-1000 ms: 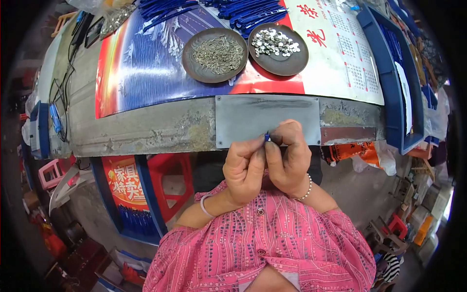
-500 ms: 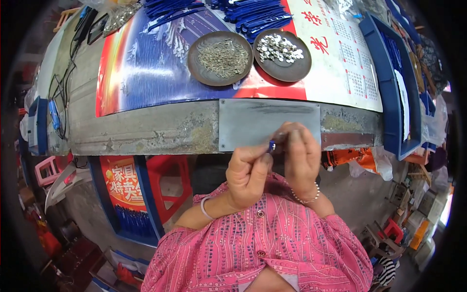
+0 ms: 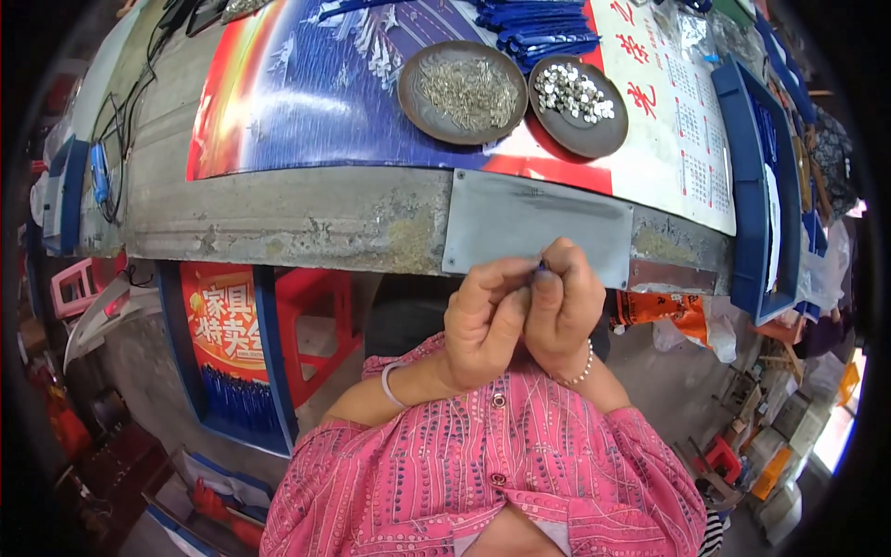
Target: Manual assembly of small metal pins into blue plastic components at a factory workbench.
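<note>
In front of my chest, just over the near edge of the grey metal plate (image 3: 506, 227), my two hands meet. My left hand (image 3: 481, 320) pinches a small dark-blue piece (image 3: 541, 267) between thumb and fingertips. Closed on the same piece from the other side is my right hand (image 3: 564, 302); the fingers hide most of it, so its full shape is not visible. Beyond the metal plate stand two round brown dishes. Small thin metal pins (image 3: 471, 93) fill the left dish (image 3: 410, 104), and shiny silvery round bits (image 3: 574, 91) lie in the right dish (image 3: 594, 141).
Bundles of long blue strips (image 3: 538, 32) lie at the back on a printed poster (image 3: 306, 121). A blue tray (image 3: 742, 176) stands at the right end of the bench. Below the bench edge at left are a blue crate (image 3: 186, 371) and a red stool (image 3: 316, 343).
My right fingers have closed in against the blue piece, bringing both hands together. The view has shifted, so bench and dishes appear higher and further right.
</note>
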Available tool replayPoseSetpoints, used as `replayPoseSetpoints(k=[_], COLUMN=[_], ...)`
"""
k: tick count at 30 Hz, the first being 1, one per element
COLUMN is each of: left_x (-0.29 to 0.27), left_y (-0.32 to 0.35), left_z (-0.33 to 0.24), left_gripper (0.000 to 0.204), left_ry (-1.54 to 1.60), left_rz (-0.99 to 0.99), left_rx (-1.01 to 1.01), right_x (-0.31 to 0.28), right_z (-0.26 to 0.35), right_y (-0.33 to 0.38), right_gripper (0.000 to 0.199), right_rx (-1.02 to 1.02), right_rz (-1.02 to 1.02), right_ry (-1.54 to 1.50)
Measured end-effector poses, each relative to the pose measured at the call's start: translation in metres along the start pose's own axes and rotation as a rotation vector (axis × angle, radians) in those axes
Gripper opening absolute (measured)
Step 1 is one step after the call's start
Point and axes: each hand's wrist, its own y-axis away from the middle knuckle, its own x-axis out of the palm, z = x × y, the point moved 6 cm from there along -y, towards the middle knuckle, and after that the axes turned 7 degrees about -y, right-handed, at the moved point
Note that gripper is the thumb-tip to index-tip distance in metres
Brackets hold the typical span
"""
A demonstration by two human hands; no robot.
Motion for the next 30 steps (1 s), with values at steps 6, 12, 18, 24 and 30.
replayPoseSetpoints(k=[6,12,18,24,30], left_x=[0.000,-0.006,-0.006,-0.034,-0.160], left_y=[0.003,0.003,0.001,-0.005,0.028], left_z=[0.000,0.003,0.007,-0.010,-0.047], left_gripper=[0.025,0.022,0.021,0.024,0.018], left_ry=[0.062,-0.013,0.086,0.026,-0.534], left_rz=[-0.010,-0.081,-0.070,0.088,-0.267], left_rx=[-0.048,0.046,-0.051,-0.081,-0.057], right_x=[-0.004,0.005,0.008,-0.012,0.045], right_z=[-0.013,0.003,-0.003,0.002,-0.024], right_y=[0.000,0.003,0.004,-0.057,-0.130], right_gripper=[0.007,0.009,0.006,0.032,0.018], right_rx=[0.291,-0.173,0.245,0.261,-0.201], right_rz=[0.000,-0.005,0.047,0.344,0.662], right_ry=[-0.321,0.145,-0.024,-0.101,0.542])
